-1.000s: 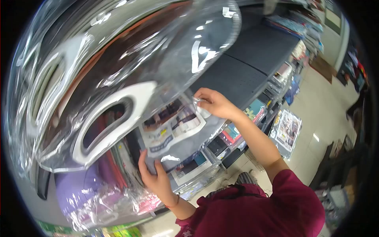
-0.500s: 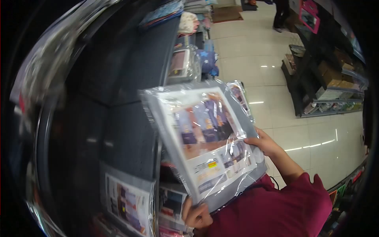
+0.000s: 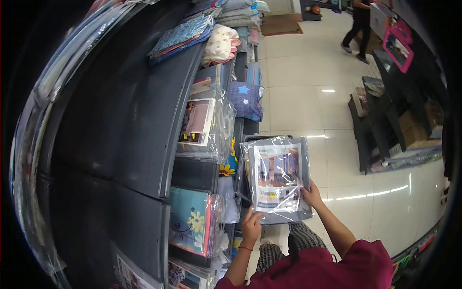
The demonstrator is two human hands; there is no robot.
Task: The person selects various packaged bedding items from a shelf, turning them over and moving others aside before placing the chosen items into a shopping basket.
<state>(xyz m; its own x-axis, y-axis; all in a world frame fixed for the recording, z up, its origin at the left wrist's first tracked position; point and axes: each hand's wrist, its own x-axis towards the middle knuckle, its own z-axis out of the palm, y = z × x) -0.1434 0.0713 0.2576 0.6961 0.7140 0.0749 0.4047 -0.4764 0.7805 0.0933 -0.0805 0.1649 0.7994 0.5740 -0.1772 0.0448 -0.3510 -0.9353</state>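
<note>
A flat package (image 3: 276,178) in clear plastic, grey with a printed picture sheet on its face, is held in front of my body. My right hand (image 3: 312,193) grips its right edge with the thumb on top. My left hand (image 3: 251,225) holds its lower left corner, with a red string at the wrist. The package's upper left edge overlaps another plastic-wrapped item, whose hold or support I cannot make out.
Dark shelving (image 3: 120,111) on the left bears wrapped packs, a blue flowered pack (image 3: 190,219) and folded cloths (image 3: 185,36). Rightward across the tiled floor (image 3: 298,106) stands a black rack (image 3: 385,111). Another person (image 3: 358,29) is at the top right.
The package has moved down and away from the camera, turning more upright in view, with both hands on it. The view has shifted, showing more shelf. The other person's legs are now apart.
</note>
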